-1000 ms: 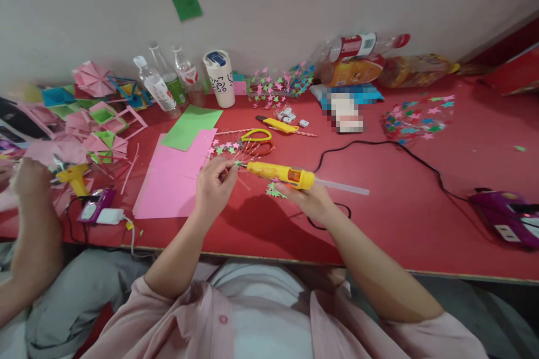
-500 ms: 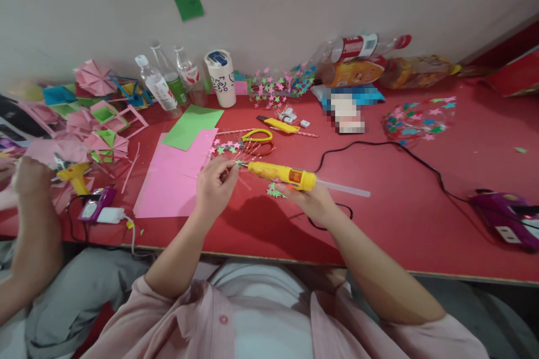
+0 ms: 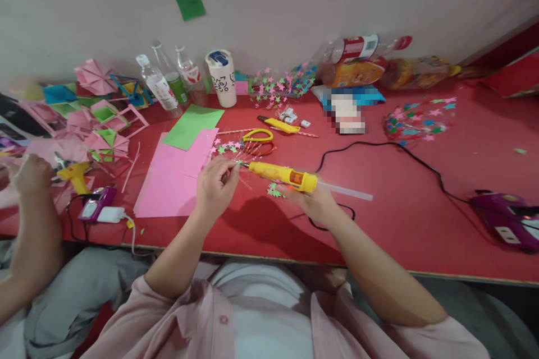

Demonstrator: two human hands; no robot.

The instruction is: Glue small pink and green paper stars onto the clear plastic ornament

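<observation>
My right hand (image 3: 314, 202) is wrapped round a yellow hot glue gun (image 3: 282, 175), with a clear glue stick (image 3: 347, 191) jutting from its back end. The gun's nozzle points left and meets, or nearly meets, a small green paper star (image 3: 240, 162). My left hand (image 3: 217, 182) pinches that star between thumb and fingertips. Thin clear strands fan out near it, with pink and green stars (image 3: 226, 147) at their far side. Below the gun, partly behind my right fingers, lies a small heap of loose green stars (image 3: 275, 190).
Scissors (image 3: 259, 143) and a yellow utility knife (image 3: 282, 125) lie beyond my hands. Pink paper (image 3: 168, 185) and green paper (image 3: 193, 126) are at left. A black cord (image 3: 421, 162) runs to a purple power strip (image 3: 505, 219). A co-worker's hand (image 3: 31, 174) is far left.
Both hands keep nearly the same pose. The glue gun has shifted very slightly right, its nozzle still at the green star. The co-worker's hand at the far left has moved a little.
</observation>
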